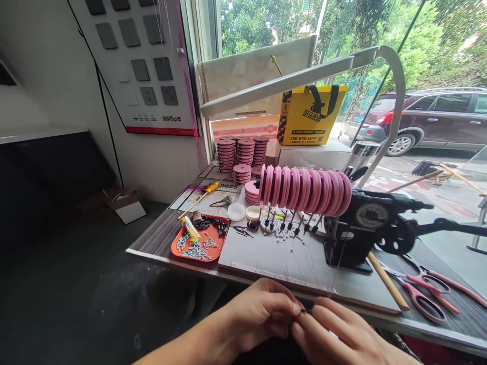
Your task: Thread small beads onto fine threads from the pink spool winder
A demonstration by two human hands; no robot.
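At the table's front edge, my left hand (pixel 262 317) is closed in a pinch, thumb against fingers. My right hand (pixel 338 332) meets it there with its fingers curled in. A tiny dark piece (pixel 303 311) shows between the fingertips, too small to name. Above them stands a hand-cranked black winding machine (pixel 367 218) with a row of pink spools (pixel 304 190). Fine threads (pixel 310 261) hang from beneath the spools toward my hands. White beads (pixel 285 234) are scattered on the pale board (pixel 258 263) under the row.
An orange tray (pixel 175 248) at left carries beads and a small bottle. Stacked pink spools (pixel 226 154) stand behind. Scissors (pixel 422 299) and a wooden stick (pixel 388 283) lie at right. A white lamp arm (pixel 289 83) crosses above, before a yellow bag (pixel 314 119).
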